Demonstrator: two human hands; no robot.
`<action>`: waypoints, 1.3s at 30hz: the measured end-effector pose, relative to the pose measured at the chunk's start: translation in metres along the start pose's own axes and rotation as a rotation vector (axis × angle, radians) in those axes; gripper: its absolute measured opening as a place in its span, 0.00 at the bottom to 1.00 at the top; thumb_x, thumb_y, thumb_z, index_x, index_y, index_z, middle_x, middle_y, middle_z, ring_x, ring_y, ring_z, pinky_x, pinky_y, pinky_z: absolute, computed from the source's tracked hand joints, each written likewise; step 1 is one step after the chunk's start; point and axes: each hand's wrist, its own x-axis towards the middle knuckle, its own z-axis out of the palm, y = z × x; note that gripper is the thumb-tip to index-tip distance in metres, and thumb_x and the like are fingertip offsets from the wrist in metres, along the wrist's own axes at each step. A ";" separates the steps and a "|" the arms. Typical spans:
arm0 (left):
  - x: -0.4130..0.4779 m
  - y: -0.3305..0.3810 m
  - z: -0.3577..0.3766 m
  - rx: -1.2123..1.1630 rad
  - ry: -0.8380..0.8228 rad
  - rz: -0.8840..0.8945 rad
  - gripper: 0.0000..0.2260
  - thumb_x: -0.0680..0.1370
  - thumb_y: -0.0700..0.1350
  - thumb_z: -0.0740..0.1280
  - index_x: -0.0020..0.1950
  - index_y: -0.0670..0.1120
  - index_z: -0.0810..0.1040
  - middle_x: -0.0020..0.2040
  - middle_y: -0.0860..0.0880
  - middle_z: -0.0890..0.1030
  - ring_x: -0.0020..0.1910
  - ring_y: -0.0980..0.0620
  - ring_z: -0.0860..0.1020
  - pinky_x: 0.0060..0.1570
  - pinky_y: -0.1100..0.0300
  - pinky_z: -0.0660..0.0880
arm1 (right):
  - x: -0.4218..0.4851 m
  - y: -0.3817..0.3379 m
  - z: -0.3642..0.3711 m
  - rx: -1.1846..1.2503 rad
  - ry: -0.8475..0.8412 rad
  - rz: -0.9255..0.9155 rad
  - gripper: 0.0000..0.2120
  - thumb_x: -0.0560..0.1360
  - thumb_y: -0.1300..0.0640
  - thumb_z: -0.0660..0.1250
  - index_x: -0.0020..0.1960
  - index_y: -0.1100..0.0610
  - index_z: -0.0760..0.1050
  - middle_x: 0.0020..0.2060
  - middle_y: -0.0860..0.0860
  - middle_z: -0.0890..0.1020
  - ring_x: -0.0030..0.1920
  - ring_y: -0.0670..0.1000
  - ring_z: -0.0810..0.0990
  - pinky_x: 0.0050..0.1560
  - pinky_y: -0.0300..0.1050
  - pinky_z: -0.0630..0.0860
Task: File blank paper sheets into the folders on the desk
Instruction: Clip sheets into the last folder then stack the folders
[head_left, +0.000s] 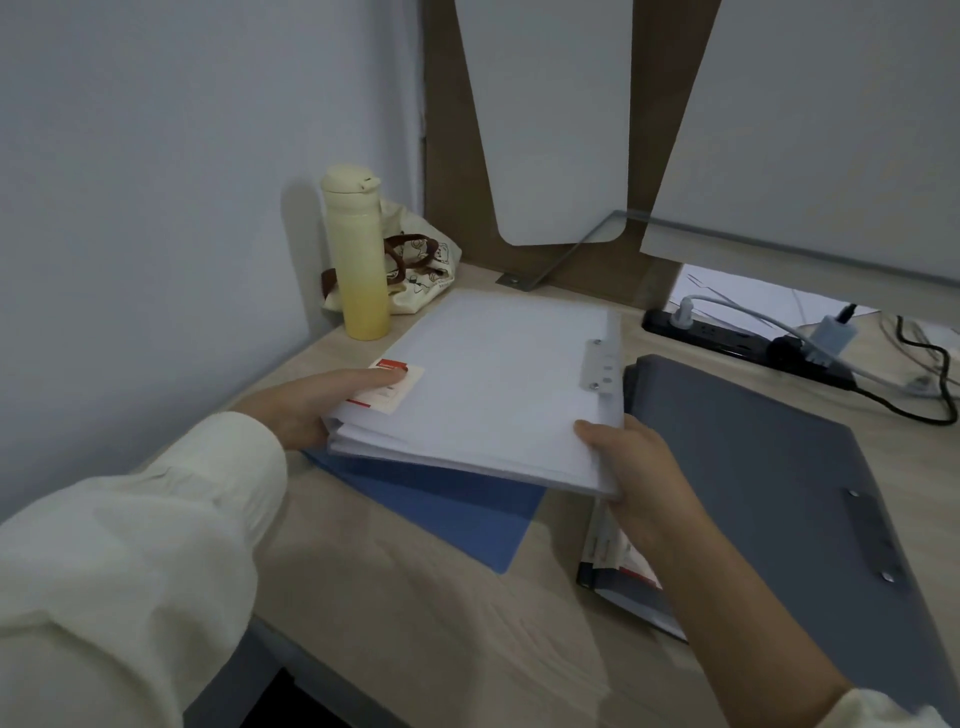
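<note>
Reaching in over the near edge of the desk with both arms, wearing cream sleeves. Gripping the white folder from both sides, around the middle of the desk and toward its left edge.

Clamping the left hand on the folder's near left corner, laying the thumb flat on top across a red-and-white label and tucking the fingers out of sight underneath. Clamping the right hand on the near right corner, pressing the thumb onto the cover and curling the fingers under the edge.

Holding the folder closed and slightly tilted, showing white sheets stacked between the covers along the near side and a metal clip plate by the cover's right edge. Holding it partly over a blue folder lying flat beneath; not managing to tell whether touching it or hanging just above.

Passing the right forearm over a further folder with red print on it, lying close to the near edge. Having a grey folder just beside the right hand, lying flat and closed, stretching toward the right edge.

Facing, at the far left corner, a yellow bottle standing upright by the wall, with a cloth bag slumping just behind and touching it. Facing, along the far edge on the right, a black power strip carrying a white plug and a charger, trailing cables toward the right edge. Seeing loose papers lying beyond the strip.
</note>
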 end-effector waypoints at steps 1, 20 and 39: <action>-0.008 0.000 0.005 -0.067 -0.014 0.022 0.08 0.75 0.49 0.67 0.43 0.45 0.77 0.28 0.53 0.83 0.32 0.53 0.81 0.23 0.71 0.73 | -0.004 -0.006 -0.007 -0.011 -0.017 -0.039 0.17 0.76 0.65 0.62 0.64 0.60 0.70 0.46 0.51 0.81 0.43 0.49 0.80 0.38 0.40 0.76; -0.058 -0.037 0.210 -0.015 -0.327 0.189 0.07 0.75 0.51 0.68 0.46 0.48 0.79 0.43 0.51 0.83 0.43 0.54 0.80 0.37 0.68 0.75 | -0.075 0.009 -0.217 -0.188 0.298 -0.067 0.15 0.76 0.57 0.63 0.62 0.59 0.73 0.51 0.54 0.81 0.50 0.55 0.80 0.50 0.49 0.75; -0.032 -0.045 0.153 0.334 0.028 0.557 0.21 0.80 0.51 0.58 0.73 0.49 0.63 0.72 0.53 0.64 0.72 0.54 0.61 0.68 0.59 0.58 | -0.088 -0.027 -0.117 -0.422 0.229 -0.478 0.21 0.77 0.55 0.61 0.69 0.46 0.64 0.65 0.46 0.66 0.61 0.43 0.68 0.51 0.31 0.65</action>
